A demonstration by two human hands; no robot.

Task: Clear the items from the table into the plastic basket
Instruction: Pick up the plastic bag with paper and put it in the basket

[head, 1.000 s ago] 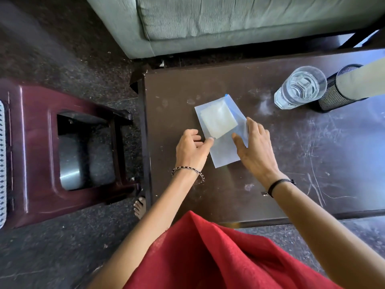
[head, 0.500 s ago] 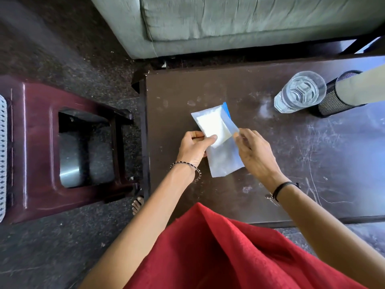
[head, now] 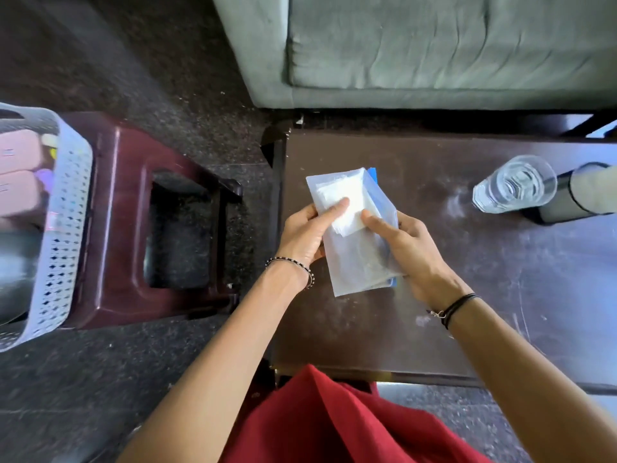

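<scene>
A maroon stool (head: 120,212) stands near a grey sofa (head: 434,51).

Soft daylight, blurred left edge, wide-angle distortion

I log a pale blue translucent plastic pouch (head: 354,262) with a white square pad (head: 334,192) inside, a white diamond-perforated plastic basket (head: 66,212), a maroon plastic stool (head: 123,195), a dark brown scratched wooden table (head: 500,295), a grey-green fabric sofa (head: 434,45) and a red cloth garment (head: 334,426).

Both bare forearms angled in toward each other from the bottom. Left hand (head: 305,233) and right hand (head: 412,248) each pinched one side of the plastic pouch (head: 354,255), thumbs flat on top, fingers curled underneath, wrists well apart.
</scene>
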